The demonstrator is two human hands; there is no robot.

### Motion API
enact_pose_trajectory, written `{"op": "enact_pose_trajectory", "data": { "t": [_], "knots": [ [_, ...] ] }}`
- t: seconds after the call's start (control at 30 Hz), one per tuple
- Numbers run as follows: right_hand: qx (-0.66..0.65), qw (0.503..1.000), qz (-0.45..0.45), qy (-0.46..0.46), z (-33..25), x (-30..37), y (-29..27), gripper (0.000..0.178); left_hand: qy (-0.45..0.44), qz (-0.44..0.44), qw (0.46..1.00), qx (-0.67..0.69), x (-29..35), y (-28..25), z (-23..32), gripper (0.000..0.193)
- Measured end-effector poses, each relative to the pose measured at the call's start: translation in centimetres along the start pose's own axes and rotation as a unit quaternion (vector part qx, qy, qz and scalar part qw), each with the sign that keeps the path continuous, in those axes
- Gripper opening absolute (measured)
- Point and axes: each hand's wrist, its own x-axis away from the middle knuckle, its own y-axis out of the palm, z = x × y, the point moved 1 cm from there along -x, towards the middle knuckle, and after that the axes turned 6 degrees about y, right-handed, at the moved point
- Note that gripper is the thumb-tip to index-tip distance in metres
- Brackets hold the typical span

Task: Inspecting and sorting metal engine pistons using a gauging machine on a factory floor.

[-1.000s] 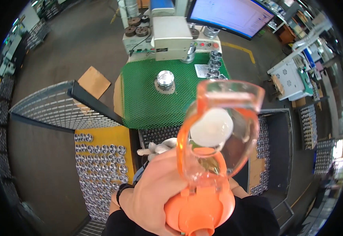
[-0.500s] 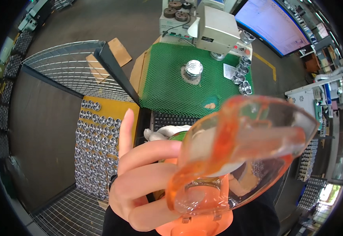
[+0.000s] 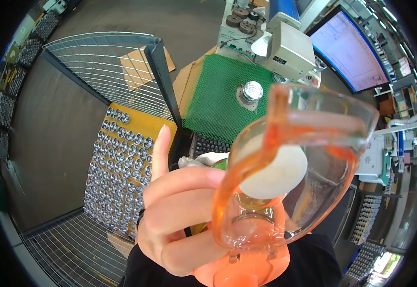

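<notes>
Close to the camera, a see-through plastic vessel with orange tint (image 3: 246, 268), like a drinking bottle, fills the lower middle. Its clear part leans up and to the right. My left hand (image 3: 179, 215) wraps round its left side, one finger sticking up free and a dark band near the knuckles. A white disc-like shape (image 3: 282, 174) shows through the clear wall. Behind the fingers, a whitish cloth, perhaps a glove (image 3: 196, 161), lies by the keyboard (image 3: 208, 146). A small patch of skin, maybe my right hand or forearm (image 3: 292, 228), is mostly hidden behind the vessel.
On the green-netted bench (image 3: 218, 95) a shiny metal part (image 3: 253, 91) sits on a round base. A beige machine (image 3: 289, 52) and monitor (image 3: 352, 50) stand behind. To the left, a wire cage (image 3: 108, 62) borders a yellow board (image 3: 146, 122) with rows of metal parts (image 3: 117, 167).
The whole view has turned, so the bench and monitor sit farther right. The vessel's clear end has tilted and shifted slightly left; my left hand keeps its hold.
</notes>
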Motion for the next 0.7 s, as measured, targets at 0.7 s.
{"op": "enact_pose_trajectory", "data": {
  "t": [0.7],
  "knots": [
    [0.192,0.972,0.100,-0.092,-3.1,0.2,-3.9,0.041,0.054,0.089,0.994,-0.026,0.7,-4.5,-0.9,0.026]
  ]
}}
